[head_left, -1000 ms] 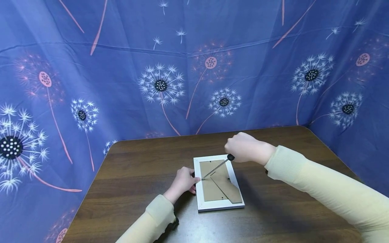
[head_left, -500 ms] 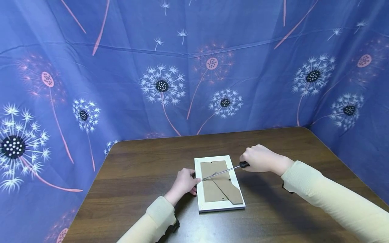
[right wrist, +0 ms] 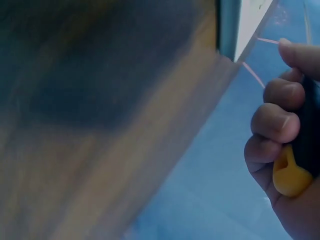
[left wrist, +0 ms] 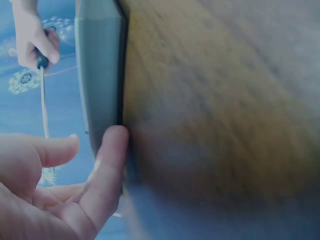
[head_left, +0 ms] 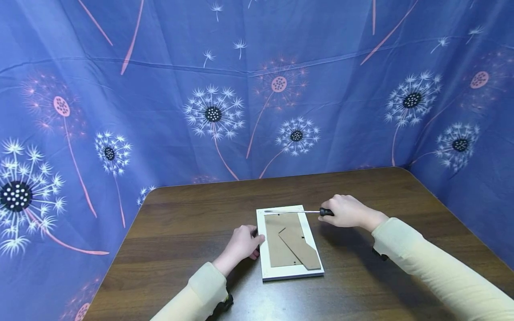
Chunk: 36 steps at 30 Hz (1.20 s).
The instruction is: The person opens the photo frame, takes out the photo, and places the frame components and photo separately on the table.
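A white picture frame (head_left: 289, 273) lies face down on the table, its brown backing board (head_left: 277, 254) and angled stand leg (head_left: 307, 256) showing. At its left edge is my left hand (head_left: 242, 243). In the left wrist view, a fingertip touches the side of the frame (left wrist: 100, 75), and the thumb stands apart from it. My right hand (head_left: 347, 211) grips a screwdriver (head_left: 326, 211) by its black handle, which has a yellow end in the right wrist view. Its thin metal shaft points left, held level over the top end of the frame; contact cannot be told.
The dark wooden table (head_left: 192, 223) has rounded far corners. Behind it hangs a blue cloth (head_left: 249, 111) with dandelion prints, also along both sides. Small dark metal tabs (head_left: 303, 237) sit round the edge of the backing board.
The screwdriver tip has left the tab at the frame's left side and moved up to its top end, the shaft swinging level. My right hand moved right and down; the left thumb lifted slightly.
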Each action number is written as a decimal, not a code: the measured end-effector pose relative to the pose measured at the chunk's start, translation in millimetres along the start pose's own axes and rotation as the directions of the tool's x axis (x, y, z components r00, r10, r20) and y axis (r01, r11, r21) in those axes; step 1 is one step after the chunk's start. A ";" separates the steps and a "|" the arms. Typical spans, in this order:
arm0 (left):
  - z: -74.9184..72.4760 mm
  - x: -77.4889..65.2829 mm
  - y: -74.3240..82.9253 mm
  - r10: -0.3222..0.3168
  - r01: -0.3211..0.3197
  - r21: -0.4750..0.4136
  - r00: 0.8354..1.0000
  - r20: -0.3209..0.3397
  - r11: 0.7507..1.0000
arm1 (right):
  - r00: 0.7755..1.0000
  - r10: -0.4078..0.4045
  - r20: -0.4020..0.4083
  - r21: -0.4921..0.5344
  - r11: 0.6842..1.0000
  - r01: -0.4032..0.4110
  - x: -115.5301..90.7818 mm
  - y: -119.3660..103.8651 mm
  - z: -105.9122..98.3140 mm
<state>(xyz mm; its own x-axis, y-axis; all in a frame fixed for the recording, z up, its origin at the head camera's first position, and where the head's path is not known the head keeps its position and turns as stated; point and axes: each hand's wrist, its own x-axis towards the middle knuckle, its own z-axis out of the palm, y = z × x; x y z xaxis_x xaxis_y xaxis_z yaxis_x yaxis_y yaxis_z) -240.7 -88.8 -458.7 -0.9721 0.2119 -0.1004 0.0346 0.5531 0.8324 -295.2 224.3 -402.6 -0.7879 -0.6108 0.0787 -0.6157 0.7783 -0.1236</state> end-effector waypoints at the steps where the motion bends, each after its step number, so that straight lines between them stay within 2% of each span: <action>1: -1.0 -2.3 0.3 0.007 -0.007 0.014 1.000 0.008 1.000 | 1.000 0.026 -0.004 0.029 0.999 -0.026 1.5 0.9 3.2; 6: -4.8 -17.7 3.5 0.025 -0.028 0.058 0.998 0.050 0.998 | 0.987 0.148 -0.058 0.129 0.982 -0.140 11.5 8.1 19.8; 10: -4.6 -32.8 4.9 0.042 -0.049 0.095 0.996 0.075 0.994 | 0.973 0.215 -0.081 0.208 0.959 -0.194 21.5 14.9 30.1; 18: -3.4 -57.2 0.3 0.083 -0.094 0.107 0.991 0.107 0.990 | 0.961 0.273 -0.034 0.375 0.895 -0.241 44.4 20.8 40.2; 26: -0.5 -71.0 -3.9 0.121 -0.124 0.022 0.985 0.125 0.992 | 0.956 0.291 -0.029 0.400 0.880 -0.256 62.7 18.5 48.3; 31: 4.7 -77.3 -3.6 0.144 -0.145 -0.007 0.982 0.123 0.989 | 0.955 0.297 0.009 0.424 0.863 -0.272 67.6 16.4 57.6; 34: 7.6 -78.9 -4.3 0.134 -0.130 -0.042 0.984 0.115 0.991 | 0.955 0.295 0.014 0.431 0.860 -0.272 67.9 16.2 63.0; 36: 9.6 -78.7 -5.4 0.120 -0.112 -0.076 0.987 0.109 0.991 | 0.951 0.308 0.024 0.451 0.846 -0.285 67.5 16.5 65.2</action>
<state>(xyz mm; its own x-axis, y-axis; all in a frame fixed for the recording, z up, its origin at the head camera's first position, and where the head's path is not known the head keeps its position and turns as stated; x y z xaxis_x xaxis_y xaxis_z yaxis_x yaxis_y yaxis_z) -162.2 -100.8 -460.5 -0.9296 0.3638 -0.0587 0.1259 0.4633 0.8772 -357.6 186.4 -463.9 -0.9387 -0.3445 0.0134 -0.2896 0.7668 -0.5728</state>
